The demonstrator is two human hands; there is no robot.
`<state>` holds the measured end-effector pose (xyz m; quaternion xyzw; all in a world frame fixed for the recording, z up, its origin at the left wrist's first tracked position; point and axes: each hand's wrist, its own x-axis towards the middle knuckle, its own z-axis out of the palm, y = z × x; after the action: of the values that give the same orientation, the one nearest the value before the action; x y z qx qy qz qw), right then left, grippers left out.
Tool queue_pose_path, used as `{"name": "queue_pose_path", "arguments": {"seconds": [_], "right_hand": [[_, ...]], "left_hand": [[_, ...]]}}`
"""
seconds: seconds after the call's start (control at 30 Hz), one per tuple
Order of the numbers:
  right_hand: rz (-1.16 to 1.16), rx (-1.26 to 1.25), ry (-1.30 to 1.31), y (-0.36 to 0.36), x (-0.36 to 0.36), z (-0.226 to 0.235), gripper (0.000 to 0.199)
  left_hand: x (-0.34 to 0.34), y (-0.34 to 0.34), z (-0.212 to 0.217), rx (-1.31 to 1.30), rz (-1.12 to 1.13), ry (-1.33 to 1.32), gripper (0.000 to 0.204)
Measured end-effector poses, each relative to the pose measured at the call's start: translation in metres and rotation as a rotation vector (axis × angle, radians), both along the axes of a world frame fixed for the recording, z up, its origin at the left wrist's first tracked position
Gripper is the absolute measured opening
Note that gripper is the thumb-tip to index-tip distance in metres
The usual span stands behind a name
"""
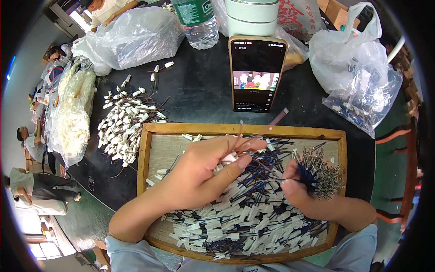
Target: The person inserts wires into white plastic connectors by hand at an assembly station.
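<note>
My left hand [192,172] is closed around a few white plastic connectors [230,158], with thin brownish wires rising past its fingertips. To the right, my right hand [310,199] grips a thick bundle of dark blue wires [322,176] whose many small metal terminals fan outward. A wire stretches between the two hands, near the right thumb and fingertips. Both hands are over a wooden-framed tray [247,128]. Beneath them lies a heap of white connectors with dark blue wires [253,222], partly hidden by my hands.
Left of the tray is a pile of white connectors with brown wires [127,120]. A phone [256,68] stands upright behind it, near a water bottle [201,29] and a pale green container [251,17]. Plastic bags [131,38] line the table's back. Other people are at left.
</note>
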<state>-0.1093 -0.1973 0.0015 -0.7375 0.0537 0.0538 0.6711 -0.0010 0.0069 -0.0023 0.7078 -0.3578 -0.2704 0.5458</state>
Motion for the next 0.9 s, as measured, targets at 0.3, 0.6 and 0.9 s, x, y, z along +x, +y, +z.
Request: {"name": "queue_pose_path", "arguments": {"seconds": [0.3, 0.6, 0.9], "right_hand": [[-0.028, -0.185, -0.309, 0.001, 0.001, -0.012, 0.013], [-0.069, -0.089, -0.207, 0.000, -0.002, -0.011, 0.015], [0.038, -0.154, -0.454, 0.001, -0.001, -0.014, 0.016]], "left_hand": [[-0.012, -0.007, 0.008, 0.158, 0.064, -0.597, 0.059], [-0.009, -0.006, 0.000, -0.098, 0.174, -0.379, 0.033], [-0.007, -0.005, -0.001, 0.152, 0.204, -0.971, 0.067]]}}
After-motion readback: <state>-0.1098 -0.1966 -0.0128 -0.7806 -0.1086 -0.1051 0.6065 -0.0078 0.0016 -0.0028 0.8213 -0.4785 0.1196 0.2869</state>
